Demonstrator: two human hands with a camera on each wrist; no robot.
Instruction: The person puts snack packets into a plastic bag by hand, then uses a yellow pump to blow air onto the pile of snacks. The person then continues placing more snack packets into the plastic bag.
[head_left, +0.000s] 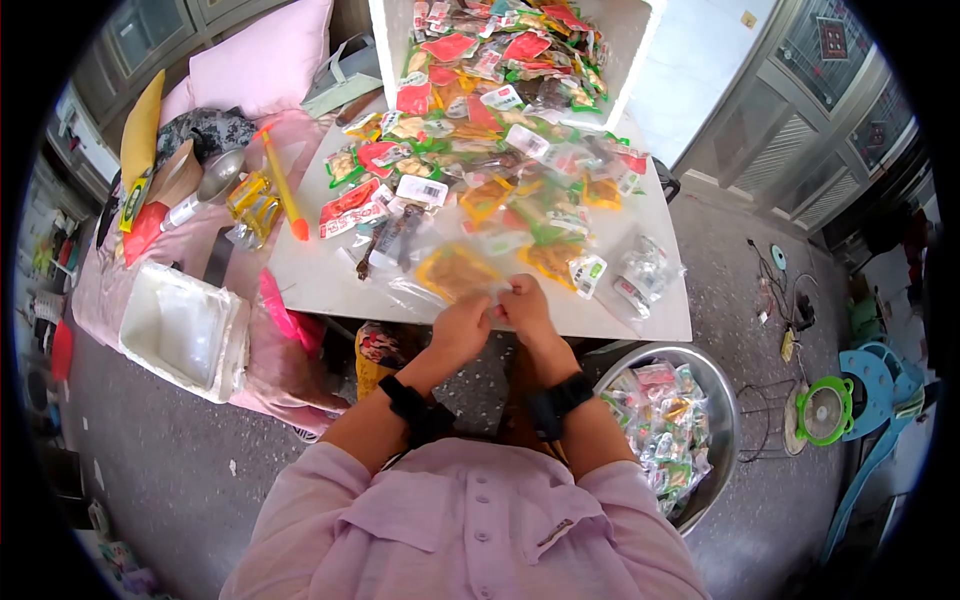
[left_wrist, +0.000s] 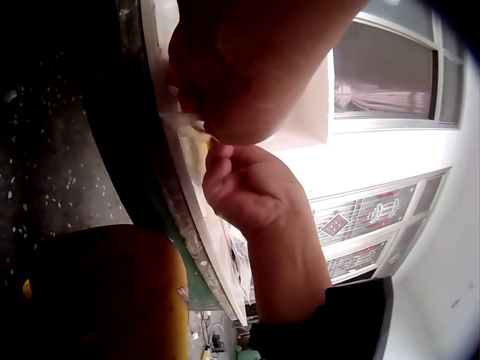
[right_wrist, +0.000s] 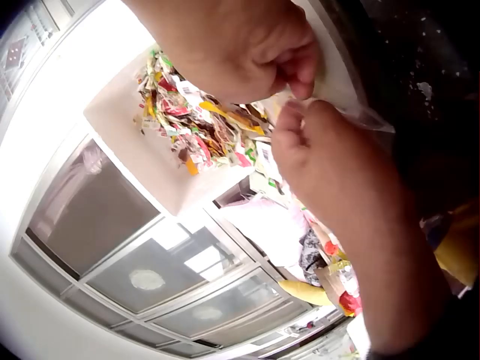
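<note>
A large clear plastic bag (head_left: 500,240) lies on the table with several snack packets showing through it. Both hands meet at its near edge, close to the front of the table. The left hand (head_left: 462,328) pinches the plastic with curled fingers. Right beside it, the right hand (head_left: 527,308) pinches the same edge, knuckles almost touching the left. A yellow-edged packet (head_left: 455,272) lies just beyond the fingers, under the clear film. In the right wrist view, a strip of plastic (right_wrist: 367,118) trails from the left hand's fingers. The fingertips are partly hidden by the hands themselves.
A white foam box (head_left: 640,60) full of packets tips open at the table's back. Near the right front corner lies a crumpled clear bag (head_left: 645,280). A metal basin (head_left: 722,400) of packets stands on the floor at right. At left is a white foam container (head_left: 180,330).
</note>
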